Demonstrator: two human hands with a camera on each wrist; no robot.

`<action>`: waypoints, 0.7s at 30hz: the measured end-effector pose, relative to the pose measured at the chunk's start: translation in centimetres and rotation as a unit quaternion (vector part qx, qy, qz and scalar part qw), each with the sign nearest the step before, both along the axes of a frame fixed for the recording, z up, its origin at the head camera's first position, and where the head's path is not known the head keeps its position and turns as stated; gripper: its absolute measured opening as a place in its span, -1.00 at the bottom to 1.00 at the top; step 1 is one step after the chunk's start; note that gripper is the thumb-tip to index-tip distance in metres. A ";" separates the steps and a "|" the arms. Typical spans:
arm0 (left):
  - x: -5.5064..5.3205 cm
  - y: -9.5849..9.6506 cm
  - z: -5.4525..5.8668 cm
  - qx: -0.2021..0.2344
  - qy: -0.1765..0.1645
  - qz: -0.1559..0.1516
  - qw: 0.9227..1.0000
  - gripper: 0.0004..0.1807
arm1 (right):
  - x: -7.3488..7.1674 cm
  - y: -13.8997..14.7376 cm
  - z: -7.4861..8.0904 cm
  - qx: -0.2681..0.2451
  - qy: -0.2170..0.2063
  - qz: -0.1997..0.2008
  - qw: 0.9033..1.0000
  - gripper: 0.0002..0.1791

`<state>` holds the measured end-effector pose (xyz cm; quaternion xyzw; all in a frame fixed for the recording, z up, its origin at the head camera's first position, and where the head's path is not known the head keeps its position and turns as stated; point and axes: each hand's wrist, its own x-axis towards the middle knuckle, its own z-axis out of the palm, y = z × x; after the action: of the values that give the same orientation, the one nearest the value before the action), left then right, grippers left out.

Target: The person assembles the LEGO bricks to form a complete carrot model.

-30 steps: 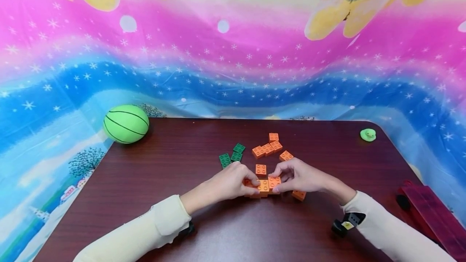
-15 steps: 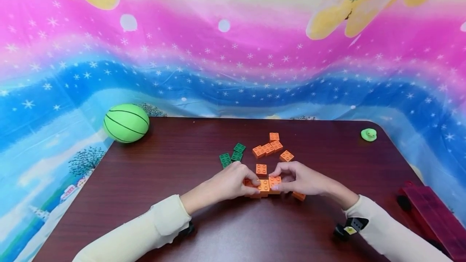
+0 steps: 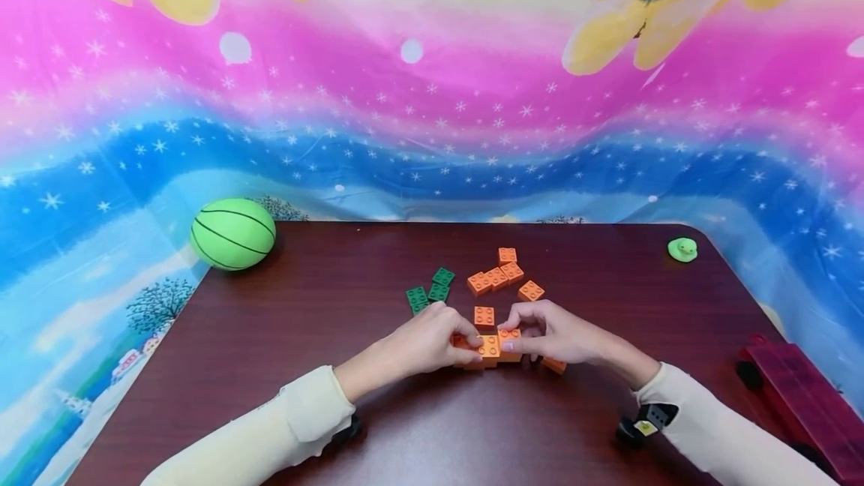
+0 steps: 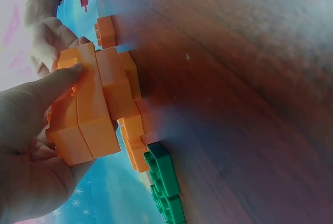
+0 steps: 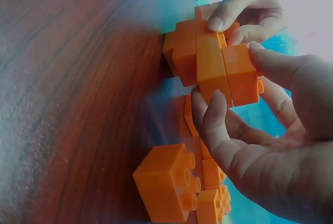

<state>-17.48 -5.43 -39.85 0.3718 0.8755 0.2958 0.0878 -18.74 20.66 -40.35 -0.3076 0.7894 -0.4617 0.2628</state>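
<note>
The left hand (image 3: 428, 340) pinches the orange block stack (image 3: 489, 349). The right hand (image 3: 563, 332) pinches a top block (image 5: 242, 78) at one end. The stack is between the two hands.

Bright, even light fills the head view, with soft glare on the table (image 3: 459, 433) at lower centre. Both wrist views are hazier, the cloth (image 4: 13, 41) washing out upper left in the left, upper right in the right.

Pink and blue snowflake backdrop (image 3: 418, 122) behind a dark brown table (image 3: 324, 283), softly glossy.
</note>
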 end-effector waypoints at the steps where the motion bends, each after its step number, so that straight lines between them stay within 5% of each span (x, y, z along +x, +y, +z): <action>1: 0.0 0.0 0.0 0.001 0.001 0.001 1.000 -0.84 | 0.0 0.0 0.0 0.001 0.001 0.002 1.000 -0.81; 11: 0.1 -0.3 -0.7 0.029 0.014 -0.018 0.999 -0.87 | 0.9 -0.2 0.2 0.039 0.051 -0.030 0.997 -0.79; 16: 0.1 -0.2 -0.8 0.033 0.028 -0.020 0.999 -0.84 | 1.8 -0.5 0.0 0.052 0.169 -0.053 0.983 -0.73; 21: 0.1 0.0 -0.9 0.037 0.036 -0.008 0.999 -0.76 | 2.2 -1.1 -0.4 0.053 0.301 -0.018 0.952 -0.75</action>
<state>-17.34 -5.43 -40.80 0.3925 0.8635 0.3137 0.0445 -16.51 19.52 -40.71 -0.4037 0.8607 -0.3094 0.0207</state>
